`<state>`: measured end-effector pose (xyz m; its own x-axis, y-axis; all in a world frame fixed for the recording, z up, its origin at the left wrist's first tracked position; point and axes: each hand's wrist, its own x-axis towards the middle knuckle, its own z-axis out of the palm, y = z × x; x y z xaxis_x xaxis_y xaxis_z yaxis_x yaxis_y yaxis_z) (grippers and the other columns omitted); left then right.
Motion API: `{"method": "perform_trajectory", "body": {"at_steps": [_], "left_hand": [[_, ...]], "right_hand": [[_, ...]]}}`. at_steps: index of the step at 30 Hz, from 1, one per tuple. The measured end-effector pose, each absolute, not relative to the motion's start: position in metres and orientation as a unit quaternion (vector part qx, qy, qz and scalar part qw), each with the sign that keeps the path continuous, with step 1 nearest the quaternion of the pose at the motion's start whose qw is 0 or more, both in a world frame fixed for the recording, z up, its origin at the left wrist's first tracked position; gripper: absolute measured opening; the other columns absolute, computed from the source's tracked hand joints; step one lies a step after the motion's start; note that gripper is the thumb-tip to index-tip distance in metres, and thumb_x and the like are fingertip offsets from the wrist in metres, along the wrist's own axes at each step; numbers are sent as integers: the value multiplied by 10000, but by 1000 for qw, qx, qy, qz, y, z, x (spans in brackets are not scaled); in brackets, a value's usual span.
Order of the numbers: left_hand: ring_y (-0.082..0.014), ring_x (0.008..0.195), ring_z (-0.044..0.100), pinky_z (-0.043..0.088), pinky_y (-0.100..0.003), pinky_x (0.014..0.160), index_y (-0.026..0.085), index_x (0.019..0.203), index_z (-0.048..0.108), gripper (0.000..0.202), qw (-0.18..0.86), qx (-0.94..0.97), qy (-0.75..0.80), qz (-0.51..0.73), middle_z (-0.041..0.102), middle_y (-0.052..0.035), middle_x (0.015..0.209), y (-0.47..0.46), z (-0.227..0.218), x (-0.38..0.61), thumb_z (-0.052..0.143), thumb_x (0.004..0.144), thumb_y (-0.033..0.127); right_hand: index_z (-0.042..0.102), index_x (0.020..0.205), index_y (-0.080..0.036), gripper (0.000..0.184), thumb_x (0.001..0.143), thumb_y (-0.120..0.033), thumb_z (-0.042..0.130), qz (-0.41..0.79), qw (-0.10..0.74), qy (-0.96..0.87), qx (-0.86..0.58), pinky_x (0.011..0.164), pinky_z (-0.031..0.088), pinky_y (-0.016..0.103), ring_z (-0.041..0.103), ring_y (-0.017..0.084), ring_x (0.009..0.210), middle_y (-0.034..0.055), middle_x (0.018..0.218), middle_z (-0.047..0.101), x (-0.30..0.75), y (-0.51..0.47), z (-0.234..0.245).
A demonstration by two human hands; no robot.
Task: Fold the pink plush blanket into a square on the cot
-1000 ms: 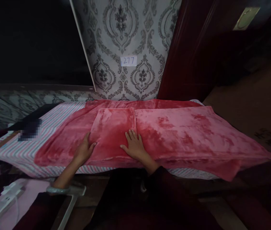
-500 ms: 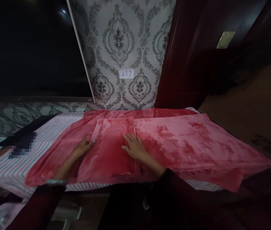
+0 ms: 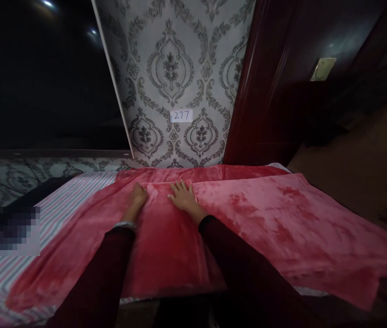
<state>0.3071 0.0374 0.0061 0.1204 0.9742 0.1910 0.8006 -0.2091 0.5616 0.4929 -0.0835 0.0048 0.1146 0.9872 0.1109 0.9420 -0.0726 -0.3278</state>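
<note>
A plush red and pink blanket [image 3: 248, 214] lies across the surface, with a folded-over panel [image 3: 169, 246] in its middle. At the far left corner of that panel, my left hand [image 3: 138, 196] has its fingers curled in and closed on the blanket's edge; the fingertips are partly hidden. My right hand [image 3: 182, 197] rests palm down on the panel near its far edge, fingers spread and holding nothing. Both forearms reach forward over the blanket.
A striped cloth [image 3: 56, 214] lies under the blanket and shows at the left. Behind are a dark screen [image 3: 43, 82], patterned wallpaper [image 3: 171, 64] with a "277" label [image 3: 181, 115], and a dark red door frame [image 3: 248, 114]. A blurred-out patch covers something at the far left.
Both hands have slid forward to the far edge of the folded panel. My left hand has gone from open to closed on the edge. The view has shifted slightly.
</note>
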Motion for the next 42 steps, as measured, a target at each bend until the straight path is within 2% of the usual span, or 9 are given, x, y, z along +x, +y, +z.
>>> {"method": "perform_trajectory", "body": {"at_steps": [4, 9, 18, 22, 25, 28, 32, 36, 42], "left_hand": [[-396, 1277, 599, 467, -546, 1032, 69, 1470, 429, 557, 153, 719, 634, 240, 609, -300, 1356, 31, -7, 312, 446, 957, 287], [-381, 1195, 655, 505, -524, 976, 123, 1460, 461, 533, 165, 711, 645, 227, 668, -258, 1285, 35, -10, 312, 450, 965, 321], [-350, 1275, 605, 502, -493, 1022, 62, 1487, 439, 546, 136, 685, 668, 257, 581, -262, 1419, 30, -9, 309, 341, 985, 253], [-329, 1511, 330, 280, -499, 1230, 106, 1571, 344, 665, 29, 780, 572, 252, 371, -210, 1616, 19, -7, 318, 471, 962, 341], [-317, 1558, 221, 160, -580, 1256, 197, 1581, 361, 666, -2, 873, 477, 107, 309, -131, 1666, 17, -10, 326, 470, 978, 456], [-291, 1552, 250, 193, -581, 1245, 206, 1584, 360, 632, 23, 877, 480, 23, 322, -117, 1661, 20, -14, 329, 369, 1019, 491], [-280, 1558, 238, 186, -559, 1253, 192, 1593, 341, 641, 17, 879, 475, 33, 316, -116, 1662, 20, -14, 326, 345, 1030, 499], [-293, 1551, 252, 202, -558, 1246, 187, 1593, 340, 645, -1, 880, 473, 36, 315, -129, 1662, 19, -14, 324, 363, 1028, 498], [-303, 1538, 284, 235, -564, 1230, 238, 1583, 373, 604, -33, 885, 463, 45, 323, -131, 1658, 21, -18, 323, 392, 1024, 467]], "right_hand": [[361, 1588, -172, 662, 1037, -538, 379, 72, 165, -618, -766, 1237, 111, 615, 162, 303, 1563, 136, 1665, 282, 513, -79, -13], [369, 1576, -103, 707, 1033, -557, 370, 67, 181, -593, -782, 1243, 117, 593, 163, 307, 1562, 174, 1659, 277, 519, -77, -26], [368, 1574, -101, 700, 1039, -552, 357, 48, 172, -591, -787, 1230, 152, 586, 185, 307, 1554, 178, 1658, 281, 520, -75, -34], [378, 1570, -95, 698, 1041, -550, 348, 49, 162, -592, -788, 1231, 149, 584, 175, 313, 1556, 183, 1662, 267, 521, -74, -35], [368, 1574, -96, 702, 1042, -552, 334, 47, 165, -594, -786, 1228, 158, 585, 172, 310, 1557, 181, 1663, 265, 520, -74, -37], [363, 1575, -90, 700, 1044, -546, 326, 44, 166, -593, -787, 1228, 147, 587, 175, 307, 1556, 183, 1663, 265, 521, -75, -38], [333, 1586, -87, 698, 1047, -530, 336, 70, 144, -589, -792, 1229, 151, 585, 161, 299, 1560, 174, 1671, 249, 521, -76, -26], [396, 1561, -112, 649, 1034, -490, 402, 65, 115, -608, -783, 1219, 136, 621, 194, 333, 1546, 189, 1645, 309, 508, -69, 0], [361, 1593, -251, 559, 1061, -424, 343, 38, 126, -699, -703, 1241, 92, 590, 151, 281, 1564, 61, 1676, 277, 473, -55, -5]]}}
